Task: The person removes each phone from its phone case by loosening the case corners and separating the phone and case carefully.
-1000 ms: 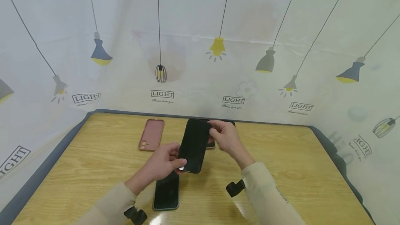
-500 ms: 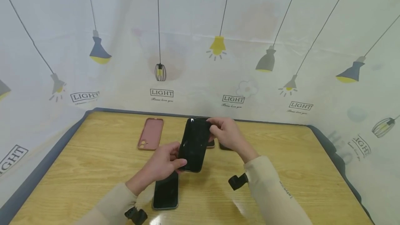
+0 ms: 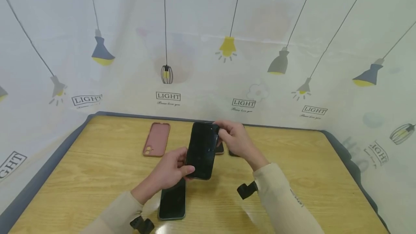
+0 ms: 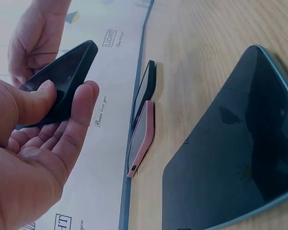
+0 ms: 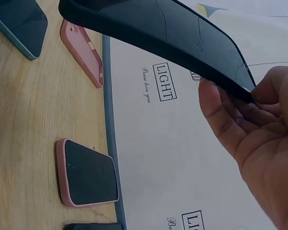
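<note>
Both hands hold a smartphone (image 3: 201,151) in a dark case, raised off the table with its black screen toward the head camera. My left hand (image 3: 168,168) grips its lower left corner, thumb on the screen and fingers behind, as the left wrist view of the phone (image 4: 62,91) also shows. At the upper right corner, my right hand (image 3: 236,137) pinches the case edge between thumb and fingers; the right wrist view shows this hand (image 5: 259,124) close up. Beneath the left hand, a phone with a pale green-blue edge (image 3: 172,201) lies screen up.
An empty pink phone case (image 3: 156,139) lies at the back left of the wooden table (image 3: 292,176). A pink-cased phone (image 5: 89,175) and a dark-cased phone (image 4: 145,88) lie at the back, partly hidden in the head view. A lamp-printed curtain (image 3: 201,46) borders the table.
The held phone's tilt shifts slightly and the reflections on its screen move. My right forearm has shifted a little to the right. Both hands keep their hold.
</note>
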A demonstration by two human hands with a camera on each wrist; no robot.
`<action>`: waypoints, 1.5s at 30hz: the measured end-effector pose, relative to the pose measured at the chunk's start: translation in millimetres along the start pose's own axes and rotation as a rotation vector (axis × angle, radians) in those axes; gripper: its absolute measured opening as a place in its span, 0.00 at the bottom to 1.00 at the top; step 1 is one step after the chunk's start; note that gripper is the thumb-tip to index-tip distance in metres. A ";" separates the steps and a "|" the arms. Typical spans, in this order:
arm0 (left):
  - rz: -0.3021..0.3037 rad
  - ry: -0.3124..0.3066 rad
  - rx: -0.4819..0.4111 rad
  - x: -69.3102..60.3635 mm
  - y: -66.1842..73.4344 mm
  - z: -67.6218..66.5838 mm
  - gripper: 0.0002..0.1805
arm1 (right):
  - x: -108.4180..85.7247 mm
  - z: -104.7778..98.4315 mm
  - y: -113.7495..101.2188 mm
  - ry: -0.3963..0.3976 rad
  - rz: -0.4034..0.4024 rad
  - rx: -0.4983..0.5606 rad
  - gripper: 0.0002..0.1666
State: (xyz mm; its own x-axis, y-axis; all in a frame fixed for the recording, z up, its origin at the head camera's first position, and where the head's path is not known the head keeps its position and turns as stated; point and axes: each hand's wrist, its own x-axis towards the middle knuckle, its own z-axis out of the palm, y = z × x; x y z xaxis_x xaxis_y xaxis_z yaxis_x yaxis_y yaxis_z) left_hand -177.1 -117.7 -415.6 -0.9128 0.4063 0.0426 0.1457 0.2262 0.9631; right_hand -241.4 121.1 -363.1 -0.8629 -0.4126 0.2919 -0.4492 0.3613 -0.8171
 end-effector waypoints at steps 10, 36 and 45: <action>0.031 -0.003 -0.031 -0.4 2.1 1.2 0.18 | -1.8 -4.5 1.6 -0.034 0.112 0.289 0.22; 0.034 0.062 -0.127 5.3 5.1 -8.4 0.17 | -9.4 16.3 -0.3 0.051 0.133 0.344 0.16; -0.028 0.171 -0.102 14.5 12.6 -12.1 0.12 | -25.1 27.4 3.1 -0.022 0.114 0.230 0.15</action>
State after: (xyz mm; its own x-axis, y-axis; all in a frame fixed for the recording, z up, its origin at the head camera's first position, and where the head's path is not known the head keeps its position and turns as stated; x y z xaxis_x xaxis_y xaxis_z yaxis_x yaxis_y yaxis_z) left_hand -193.1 -119.7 -399.7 -0.9687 0.2430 0.0512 0.0875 0.1409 0.9861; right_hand -214.8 109.6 -386.6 -0.8987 -0.3986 0.1827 -0.2826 0.2081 -0.9364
